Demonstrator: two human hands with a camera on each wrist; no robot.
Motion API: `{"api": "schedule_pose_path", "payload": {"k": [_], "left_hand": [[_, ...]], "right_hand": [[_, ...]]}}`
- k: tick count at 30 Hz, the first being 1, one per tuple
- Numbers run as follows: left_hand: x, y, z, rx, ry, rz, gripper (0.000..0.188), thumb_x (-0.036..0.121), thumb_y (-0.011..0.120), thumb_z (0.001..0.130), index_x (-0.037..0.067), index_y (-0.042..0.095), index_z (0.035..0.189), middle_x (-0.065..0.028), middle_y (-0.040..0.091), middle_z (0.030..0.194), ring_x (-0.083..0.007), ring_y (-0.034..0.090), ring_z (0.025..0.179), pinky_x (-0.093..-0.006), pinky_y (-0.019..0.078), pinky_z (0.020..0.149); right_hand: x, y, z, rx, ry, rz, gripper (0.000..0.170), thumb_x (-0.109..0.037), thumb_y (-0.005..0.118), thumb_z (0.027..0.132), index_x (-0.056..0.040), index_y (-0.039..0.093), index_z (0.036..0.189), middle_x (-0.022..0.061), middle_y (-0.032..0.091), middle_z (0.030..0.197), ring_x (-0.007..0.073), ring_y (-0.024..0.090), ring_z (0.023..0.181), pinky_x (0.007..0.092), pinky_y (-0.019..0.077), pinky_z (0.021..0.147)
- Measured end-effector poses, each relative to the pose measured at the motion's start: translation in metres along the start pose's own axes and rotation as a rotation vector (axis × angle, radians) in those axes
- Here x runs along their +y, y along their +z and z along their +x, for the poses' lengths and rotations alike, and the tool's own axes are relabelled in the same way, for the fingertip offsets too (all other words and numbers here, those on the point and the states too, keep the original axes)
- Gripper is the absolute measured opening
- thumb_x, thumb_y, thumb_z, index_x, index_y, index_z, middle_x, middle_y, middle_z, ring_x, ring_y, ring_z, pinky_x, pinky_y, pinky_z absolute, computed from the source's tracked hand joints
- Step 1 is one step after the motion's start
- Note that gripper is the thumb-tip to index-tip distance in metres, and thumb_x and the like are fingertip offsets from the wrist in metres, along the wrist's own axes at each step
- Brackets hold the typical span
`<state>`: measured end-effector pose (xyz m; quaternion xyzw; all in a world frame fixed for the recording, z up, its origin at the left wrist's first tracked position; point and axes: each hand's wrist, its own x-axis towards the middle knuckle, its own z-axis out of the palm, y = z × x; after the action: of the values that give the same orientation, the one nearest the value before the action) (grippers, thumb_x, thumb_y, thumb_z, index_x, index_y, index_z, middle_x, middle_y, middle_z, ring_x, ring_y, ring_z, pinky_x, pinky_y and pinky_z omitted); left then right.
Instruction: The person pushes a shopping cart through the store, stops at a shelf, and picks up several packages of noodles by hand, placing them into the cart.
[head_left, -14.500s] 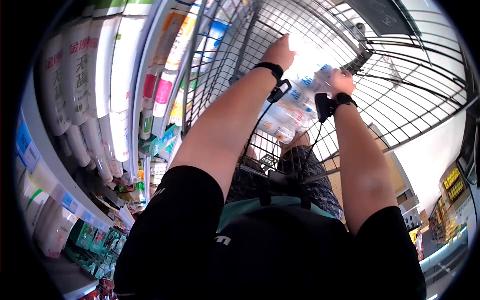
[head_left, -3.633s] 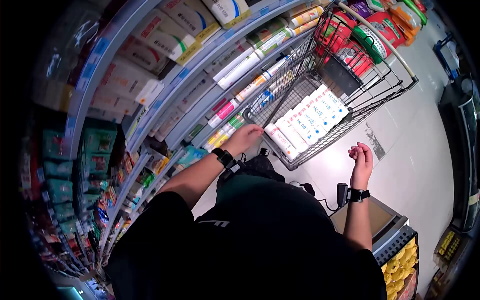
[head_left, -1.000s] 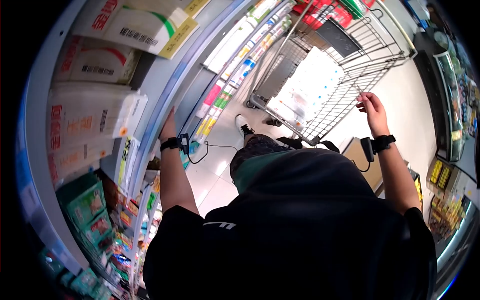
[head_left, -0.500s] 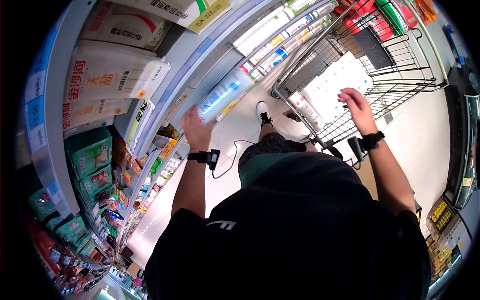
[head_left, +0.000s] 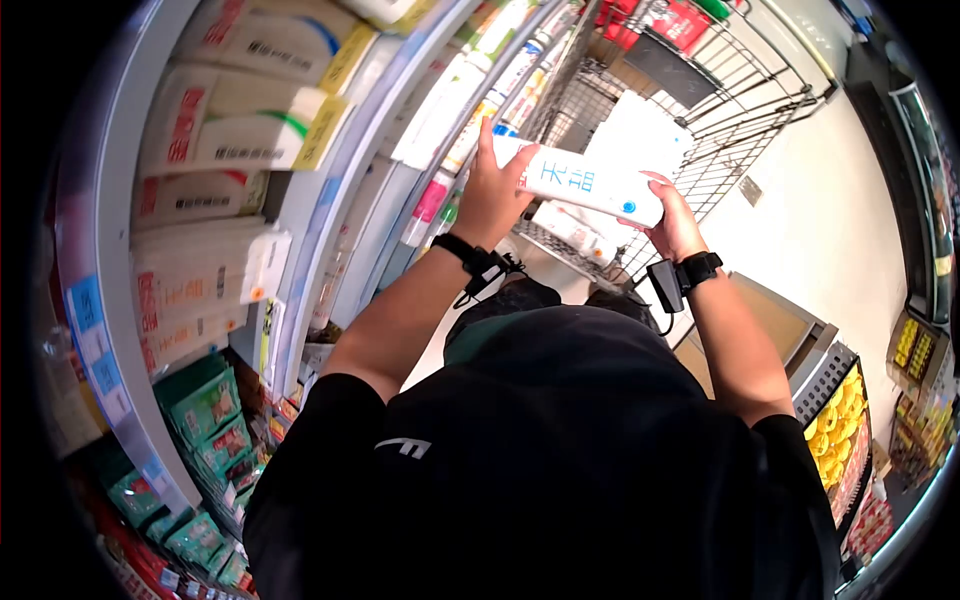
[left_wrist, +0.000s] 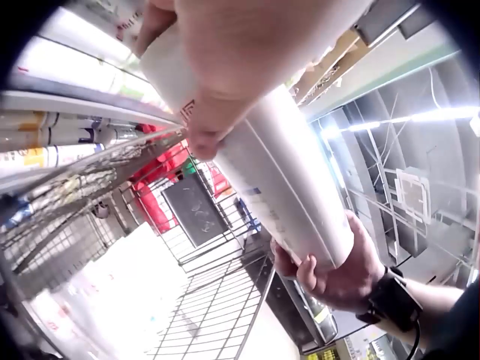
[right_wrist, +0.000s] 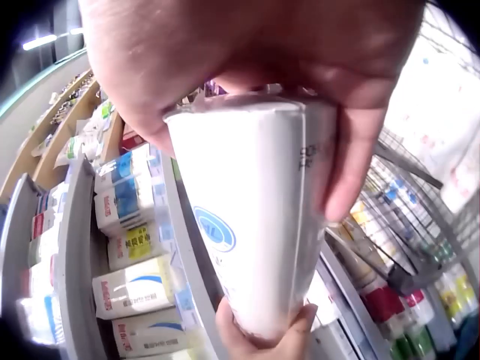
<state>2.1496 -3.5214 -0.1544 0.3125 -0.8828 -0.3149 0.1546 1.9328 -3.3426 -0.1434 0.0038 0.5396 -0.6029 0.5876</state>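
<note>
Right now, two hands hold one white tube-shaped pack (head_left: 585, 183) up in the air. The left hand (head_left: 492, 197) grips one end, and the right hand (head_left: 675, 222) grips the other end, next to a round blue mark. From the head view, the pack blocks part of a wire shopping cart (head_left: 728, 150).

Two big blue Chinese characters are printed on the pack. The second looks like 盐, which means salt; the first might be 天 or 无, and I can't tell which. From the right wrist, the round mark has pale writing in it, too blurry to read. Small dark print runs near the edge there too.

More white packs (head_left: 632, 125) lie in the cart, so bright that their words wash out. The cart has a black plate (head_left: 668, 68) too.

On the left is a shelf (head_left: 335, 185). Its green-striped packs (head_left: 235, 128) have red characters and a yellow end that seems to say 5A. Lower packs (head_left: 195, 285) show red and orange characters. Blue price tags (head_left: 86, 302) are stuck on the front, with blurry numbers. Under them hang green bags (head_left: 208, 405).
</note>
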Motion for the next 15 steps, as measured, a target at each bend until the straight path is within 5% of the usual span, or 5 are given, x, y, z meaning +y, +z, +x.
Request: {"api": "schedule_pose_path", "payload": {"k": [3, 7, 9, 13, 15], "left_hand": [[0.031, 0.029, 0.047, 0.04, 0.004, -0.154, 0.083, 0.01, 0.083, 0.065, 0.009, 0.04, 0.136, -0.0303, 0.006, 0.15, -0.0442, 0.031, 0.134, -0.0414, 0.0388, 0.105], [0.012, 0.104, 0.101, 0.012, -0.245, -0.535, 0.077, 0.017, 0.082, 0.07, 0.001, 0.039, 0.133, -0.0275, 0.033, 0.141, -0.0338, 0.049, 0.121, -0.0369, 0.0458, 0.094], [0.022, 0.118, 0.134, -0.248, -0.56, -1.033, 0.064, 0.015, 0.076, 0.078, -0.004, 0.043, 0.129, -0.0182, 0.055, 0.123, -0.0243, 0.057, 0.11, -0.0324, 0.0465, 0.091], [0.007, 0.174, 0.183, -0.181, -0.656, -0.94, 0.054, 0.016, 0.071, 0.082, -0.005, 0.047, 0.126, -0.0135, 0.062, 0.112, -0.0208, 0.061, 0.1, -0.0321, 0.0476, 0.088], [-0.011, 0.211, 0.205, -0.199, -0.661, -0.898, 0.055, 0.016, 0.072, 0.081, -0.006, 0.048, 0.126, -0.0141, 0.062, 0.113, -0.0207, 0.061, 0.101, -0.0321, 0.0479, 0.088]], "right_hand": [[-0.016, -0.045, 0.016, 0.084, -0.073, 0.056, 0.038, -0.025, 0.049, 0.089, -0.0078, 0.048, 0.123, 0.0124, 0.054, 0.118, 0.0302, 0.056, 0.11, 0.048, 0.0517, 0.087], [-0.031, -0.104, 0.052, 0.152, -0.088, 0.144, 0.038, -0.025, 0.047, 0.087, -0.009, 0.049, 0.122, 0.0133, 0.054, 0.117, 0.0299, 0.057, 0.106, 0.0481, 0.0528, 0.083], [-0.032, -0.128, 0.077, 0.142, -0.079, 0.168, 0.041, -0.028, 0.047, 0.088, -0.0101, 0.046, 0.125, 0.0121, 0.054, 0.118, 0.0297, 0.056, 0.108, 0.0473, 0.0524, 0.083], [-0.042, -0.156, 0.143, 0.31, 0.068, 0.031, 0.048, -0.041, 0.045, 0.093, -0.0121, 0.039, 0.131, 0.0079, 0.053, 0.122, 0.0247, 0.054, 0.111, 0.0441, 0.051, 0.082], [-0.036, -0.177, 0.18, 0.463, 0.101, -0.053, 0.04, -0.042, 0.045, 0.094, -0.0106, 0.049, 0.119, 0.0064, 0.059, 0.108, 0.0214, 0.06, 0.095, 0.0394, 0.0517, 0.074]]}}
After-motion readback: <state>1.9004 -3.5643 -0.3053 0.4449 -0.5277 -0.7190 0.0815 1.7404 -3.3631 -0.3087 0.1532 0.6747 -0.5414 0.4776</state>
